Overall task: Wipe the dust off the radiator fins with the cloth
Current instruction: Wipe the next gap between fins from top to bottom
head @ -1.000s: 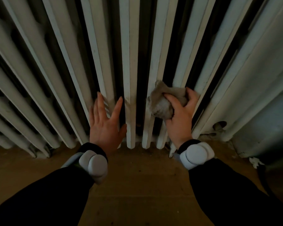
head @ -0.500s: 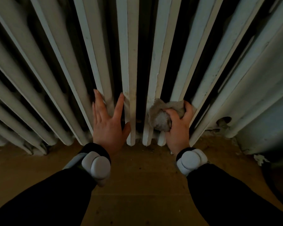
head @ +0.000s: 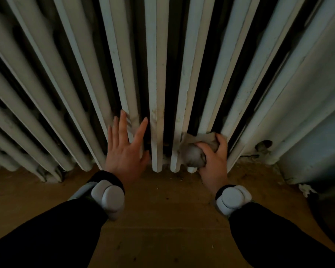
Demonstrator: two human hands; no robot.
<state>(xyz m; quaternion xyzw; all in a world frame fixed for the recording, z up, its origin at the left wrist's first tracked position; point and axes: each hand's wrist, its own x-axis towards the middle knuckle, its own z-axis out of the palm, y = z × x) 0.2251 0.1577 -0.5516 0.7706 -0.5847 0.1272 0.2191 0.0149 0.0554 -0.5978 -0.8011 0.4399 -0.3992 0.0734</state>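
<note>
Head view: right hand [head: 214, 162] grips cloth [head: 194, 159] against radiator [head: 159, 74].

The radiator fins [head: 159, 78] are seen as painted metal, matt, chipped and stained low down; the cloth [head: 195, 153] is soft, grey, crumpled fabric. The floor [head: 162, 219] is shown as worn, dull wood.

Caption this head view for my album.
Right hand grips a bunched cloth low on the radiator; open left hand beside it.
</note>
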